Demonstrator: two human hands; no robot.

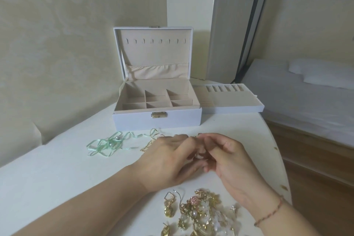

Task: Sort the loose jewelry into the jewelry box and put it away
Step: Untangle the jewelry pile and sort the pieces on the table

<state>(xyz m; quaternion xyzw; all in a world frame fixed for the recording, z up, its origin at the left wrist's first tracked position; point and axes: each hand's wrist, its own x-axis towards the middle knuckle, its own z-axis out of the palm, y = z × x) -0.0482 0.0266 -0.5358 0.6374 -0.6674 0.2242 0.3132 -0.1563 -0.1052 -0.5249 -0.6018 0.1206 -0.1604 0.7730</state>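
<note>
My fingers (193,144) on both hands pinch something tiny, unclear what; one slip drops it into the gold pile (199,214), tangling.

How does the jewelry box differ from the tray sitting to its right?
The jewelry box is deeper, with an upright lid and a brass latch; the tray is shallow, with neither. The jewelry box holds square compartments; the tray has narrow slots along its back. Both are white outside, beige-lined, and look empty.
</note>
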